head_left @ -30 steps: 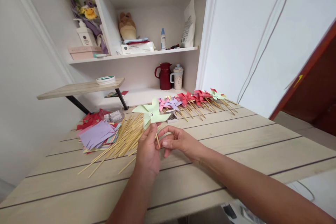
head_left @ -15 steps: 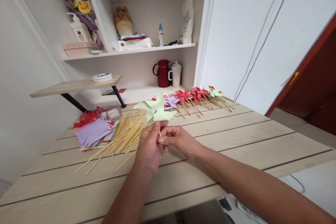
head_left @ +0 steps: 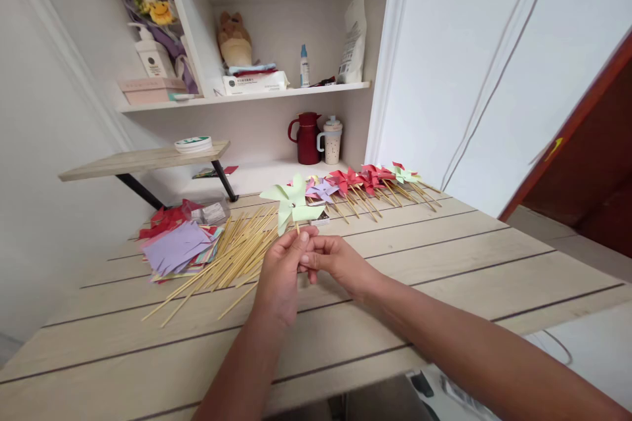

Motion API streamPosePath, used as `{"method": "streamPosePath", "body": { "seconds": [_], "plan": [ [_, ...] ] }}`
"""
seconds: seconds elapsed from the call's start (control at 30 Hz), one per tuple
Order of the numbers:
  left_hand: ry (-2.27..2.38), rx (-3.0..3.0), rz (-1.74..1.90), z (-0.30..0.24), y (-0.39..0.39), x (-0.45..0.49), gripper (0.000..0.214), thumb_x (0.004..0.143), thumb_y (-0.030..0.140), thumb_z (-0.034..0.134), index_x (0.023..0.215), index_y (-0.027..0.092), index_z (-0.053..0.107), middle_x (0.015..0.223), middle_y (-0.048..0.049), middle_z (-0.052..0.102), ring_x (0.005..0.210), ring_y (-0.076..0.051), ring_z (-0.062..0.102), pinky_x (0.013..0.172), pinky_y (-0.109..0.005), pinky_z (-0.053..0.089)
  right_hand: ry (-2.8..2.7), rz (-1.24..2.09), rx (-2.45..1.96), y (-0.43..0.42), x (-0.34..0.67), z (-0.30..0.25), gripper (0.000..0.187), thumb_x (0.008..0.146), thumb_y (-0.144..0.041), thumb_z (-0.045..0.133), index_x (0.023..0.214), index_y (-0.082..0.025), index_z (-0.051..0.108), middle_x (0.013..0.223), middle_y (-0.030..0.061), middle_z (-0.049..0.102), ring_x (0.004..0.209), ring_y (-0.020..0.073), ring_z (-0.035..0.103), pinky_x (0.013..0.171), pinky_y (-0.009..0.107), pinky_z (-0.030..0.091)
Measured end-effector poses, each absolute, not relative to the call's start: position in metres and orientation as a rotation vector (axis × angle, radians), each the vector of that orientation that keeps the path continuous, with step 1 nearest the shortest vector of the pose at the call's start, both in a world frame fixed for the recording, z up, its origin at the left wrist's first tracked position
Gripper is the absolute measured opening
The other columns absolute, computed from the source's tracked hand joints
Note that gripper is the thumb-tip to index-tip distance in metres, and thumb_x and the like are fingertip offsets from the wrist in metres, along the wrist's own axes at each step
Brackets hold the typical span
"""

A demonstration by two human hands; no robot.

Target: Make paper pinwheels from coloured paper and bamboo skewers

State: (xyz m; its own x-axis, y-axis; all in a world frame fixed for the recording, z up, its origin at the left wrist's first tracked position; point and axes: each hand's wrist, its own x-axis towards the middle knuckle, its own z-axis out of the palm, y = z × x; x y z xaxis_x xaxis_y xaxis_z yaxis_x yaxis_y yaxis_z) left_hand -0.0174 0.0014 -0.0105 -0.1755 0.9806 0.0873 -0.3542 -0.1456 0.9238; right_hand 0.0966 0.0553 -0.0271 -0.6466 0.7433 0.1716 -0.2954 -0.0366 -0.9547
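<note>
A pale green paper pinwheel stands upright on a thin wooden stick just above the table's middle. My left hand is closed round the stick right below the blades, thumb on the near side. Fingers pinched, my right hand meets the left one at the lower part of the stick; most of the stick is hidden by the fingers. To the left of my hands lies a loose pile of wooden sticks. Farther left are cut purple paper sheets on top of other coloured sheets.
Several finished pinwheels in red, purple and green lie along the table's back right. A small riser shelf stands at the back left. Behind are a dark red jug and a speckled cup.
The green pinwheel's blades have turned and shifted slightly right. My fingers have closed over the lower stick, which showed between them before. Both hands stay in nearly the same place.
</note>
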Motion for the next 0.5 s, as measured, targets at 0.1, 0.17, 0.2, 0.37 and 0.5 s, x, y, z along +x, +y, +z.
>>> {"method": "streamPosePath", "body": {
  "seconds": [0.1, 0.17, 0.2, 0.37, 0.5],
  "plan": [
    [0.987, 0.939, 1.572, -0.0098, 0.0014, -0.0172, 0.037, 0.080, 0.045, 0.076, 0.100, 0.013, 0.075, 0.076, -0.0044, 0.066, 0.060, -0.012, 0.055, 0.045, -0.023, 0.042, -1.505, 1.748, -0.510, 0.0549, 0.0972, -0.0257, 0.035, 0.069, -0.046, 0.085, 0.066, -0.017, 0.066, 0.067, -0.0008, 0.067, 0.051, 0.0098, 0.057, 0.057, 0.027, 0.047],
    [1.006, 0.942, 1.580, -0.0092, 0.0011, -0.0170, 0.037, 0.079, 0.045, 0.078, 0.099, 0.014, 0.077, 0.081, -0.0066, 0.069, 0.066, -0.014, 0.059, 0.047, -0.022, 0.042, -1.522, 1.720, -0.523, 0.0546, 0.0981, -0.0243, 0.034, 0.069, -0.046, 0.085, 0.067, -0.017, 0.067, 0.067, -0.0011, 0.067, 0.053, 0.0103, 0.058, 0.060, 0.027, 0.047],
    [1.018, 0.941, 1.583, -0.0091, 0.0011, -0.0171, 0.037, 0.078, 0.045, 0.079, 0.099, 0.014, 0.077, 0.085, -0.0077, 0.071, 0.070, -0.015, 0.061, 0.049, -0.022, 0.043, -1.530, 1.710, -0.526, 0.0543, 0.0986, -0.0237, 0.034, 0.070, -0.046, 0.084, 0.067, -0.017, 0.067, 0.066, -0.0012, 0.067, 0.053, 0.0107, 0.059, 0.061, 0.028, 0.047],
    [1.029, 0.905, 1.593, -0.0105, 0.0016, -0.0191, 0.035, 0.075, 0.043, 0.082, 0.098, 0.016, 0.080, 0.100, -0.0111, 0.074, 0.084, -0.017, 0.066, 0.058, -0.021, 0.048, -1.551, 1.739, -0.524, 0.0535, 0.0998, -0.0229, 0.034, 0.072, -0.047, 0.082, 0.070, -0.017, 0.067, 0.070, 0.0001, 0.071, 0.051, 0.0113, 0.062, 0.060, 0.029, 0.048],
    [1.011, 0.889, 1.560, -0.0100, 0.0019, -0.0197, 0.040, 0.075, 0.045, 0.081, 0.100, 0.015, 0.079, 0.097, -0.0108, 0.073, 0.076, -0.016, 0.064, 0.049, -0.020, 0.043, -1.508, 1.778, -0.537, 0.0534, 0.0993, -0.0237, 0.033, 0.072, -0.046, 0.083, 0.072, -0.016, 0.067, 0.073, 0.0015, 0.074, 0.048, 0.0111, 0.062, 0.056, 0.028, 0.049]
  ]
}}
